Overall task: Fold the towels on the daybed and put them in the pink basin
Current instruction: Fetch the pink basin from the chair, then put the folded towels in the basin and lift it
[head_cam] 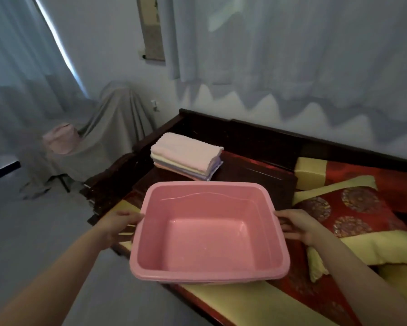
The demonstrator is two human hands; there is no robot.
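The pink basin (pixel 207 274) is rectangular with nothing inside it, and it sits over the front edge of the daybed (pixel 256 142). My left hand (pixel 120 223) grips its left rim and my right hand (pixel 298 225) grips its right rim. A stack of folded towels (pixel 186 155), pink on top with cream and lilac ones below, lies behind the basin on a dark wooden surface at the daybed's left end.
A red and yellow patterned cushion (pixel 353 212) lies on the daybed to the right of the basin, with a yellow block cushion (pixel 310 172) behind it. A chair draped in grey cloth (pixel 108 137) stands at the left on the grey floor. White curtains hang behind.
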